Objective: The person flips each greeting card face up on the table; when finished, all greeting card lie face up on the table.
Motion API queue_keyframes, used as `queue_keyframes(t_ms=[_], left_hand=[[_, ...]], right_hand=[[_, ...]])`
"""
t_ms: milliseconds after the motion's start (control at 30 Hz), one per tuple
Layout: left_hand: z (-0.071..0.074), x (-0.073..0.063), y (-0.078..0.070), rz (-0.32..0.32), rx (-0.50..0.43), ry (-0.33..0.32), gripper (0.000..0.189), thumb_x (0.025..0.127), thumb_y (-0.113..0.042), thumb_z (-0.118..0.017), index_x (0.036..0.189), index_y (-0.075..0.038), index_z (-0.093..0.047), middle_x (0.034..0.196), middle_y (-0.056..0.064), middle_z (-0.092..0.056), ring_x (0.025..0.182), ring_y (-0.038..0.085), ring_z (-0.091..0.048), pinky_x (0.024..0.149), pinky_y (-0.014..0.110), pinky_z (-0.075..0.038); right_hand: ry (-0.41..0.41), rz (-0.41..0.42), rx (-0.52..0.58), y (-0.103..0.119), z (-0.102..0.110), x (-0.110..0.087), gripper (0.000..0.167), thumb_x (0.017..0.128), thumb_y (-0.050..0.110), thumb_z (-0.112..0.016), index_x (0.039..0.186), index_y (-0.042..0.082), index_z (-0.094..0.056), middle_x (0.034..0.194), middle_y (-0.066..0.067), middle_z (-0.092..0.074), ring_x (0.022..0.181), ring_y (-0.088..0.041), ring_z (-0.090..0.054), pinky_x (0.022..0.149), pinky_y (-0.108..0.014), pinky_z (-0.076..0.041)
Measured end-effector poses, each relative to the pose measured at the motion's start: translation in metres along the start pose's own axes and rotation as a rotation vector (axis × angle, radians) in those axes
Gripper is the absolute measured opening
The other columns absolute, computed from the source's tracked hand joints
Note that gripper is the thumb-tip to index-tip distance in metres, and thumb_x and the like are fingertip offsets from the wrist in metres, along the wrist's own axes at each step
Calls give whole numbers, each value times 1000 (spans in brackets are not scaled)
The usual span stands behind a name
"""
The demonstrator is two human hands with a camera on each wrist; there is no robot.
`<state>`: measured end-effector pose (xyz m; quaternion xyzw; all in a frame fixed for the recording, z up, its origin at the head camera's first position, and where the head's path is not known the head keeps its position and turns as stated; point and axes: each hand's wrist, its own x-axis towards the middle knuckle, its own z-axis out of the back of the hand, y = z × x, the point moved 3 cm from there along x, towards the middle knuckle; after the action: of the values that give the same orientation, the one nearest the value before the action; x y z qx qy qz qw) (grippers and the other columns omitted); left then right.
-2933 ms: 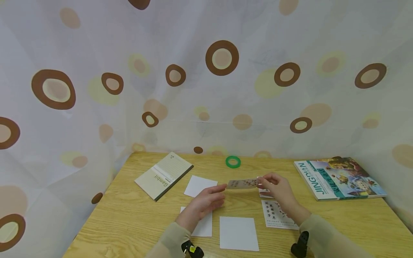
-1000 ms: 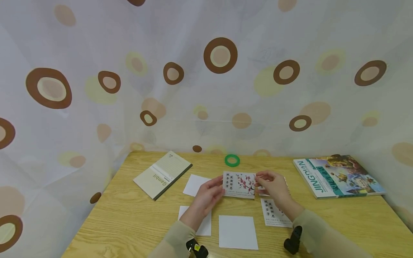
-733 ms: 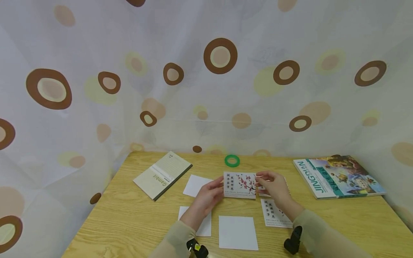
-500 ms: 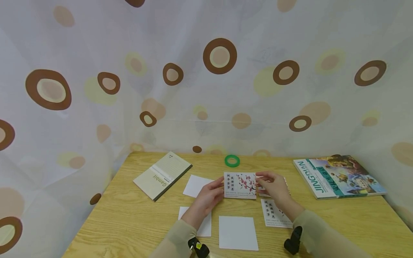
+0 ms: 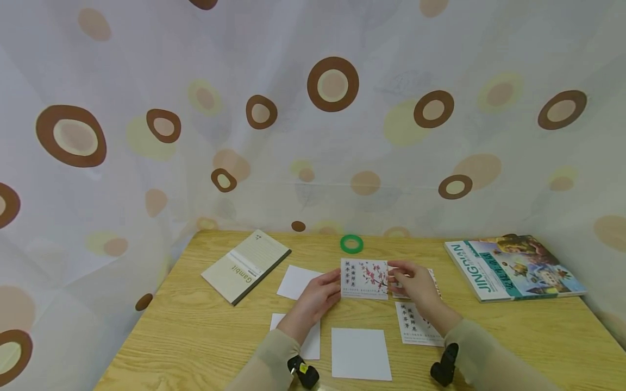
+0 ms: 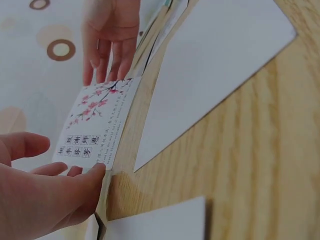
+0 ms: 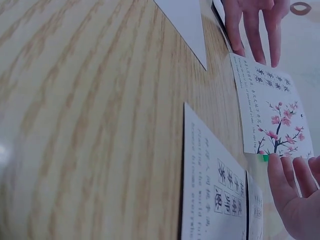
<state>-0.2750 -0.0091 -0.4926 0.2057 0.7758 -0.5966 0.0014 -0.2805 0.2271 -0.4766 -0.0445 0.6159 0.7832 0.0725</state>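
"Since the earlier frame, the blossom-printed card [image 5: 364, 278] has tilted up toward the viewer."

"Held how?"

"Between fingertips: nearly straight fingers of the left hand [image 5: 315, 298] touch one edge, those of the right hand [image 5: 417, 283] the opposite; a green ring [image 5: 351, 251] lies beyond them."

I see the square white floral card [image 5: 364, 278] before the green tape ring [image 5: 351, 251], right of the cream rectangular notebook [image 5: 246, 267].
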Motion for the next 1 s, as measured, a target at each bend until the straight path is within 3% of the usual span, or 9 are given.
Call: queue_keyframes(t_ms=[267,767,1000], left_hand=[[-3,2,0,9,6,8,56,97,5,-46,151,9,-29,161,24,-24,148,35,-25,118,49,-33],[-4,6,0,19,30,57,57,99,2,-44,151,12,-24,161,26,-20,150,36,-15,123,48,-21],[-3,6,0,46,-32,58,58,98,4,-42,152,11,-22,161,25,-19,148,29,-25,122,45,-26]], right_hand=[[3,-27,-22,-3,-1,2,39,104,6,-42,142,0,-50,127,-23,-57,98,-17,-65,82,-27,-60],[24,-51,-32,-7,-3,5,41,104,10,-44,144,0,-45,134,-25,-57,105,-17,-65,82,-25,-59],[98,-122,164,-8,0,3,49,107,14,-36,153,-1,-29,145,-29,-45,109,-15,-63,90,-26,-57]])
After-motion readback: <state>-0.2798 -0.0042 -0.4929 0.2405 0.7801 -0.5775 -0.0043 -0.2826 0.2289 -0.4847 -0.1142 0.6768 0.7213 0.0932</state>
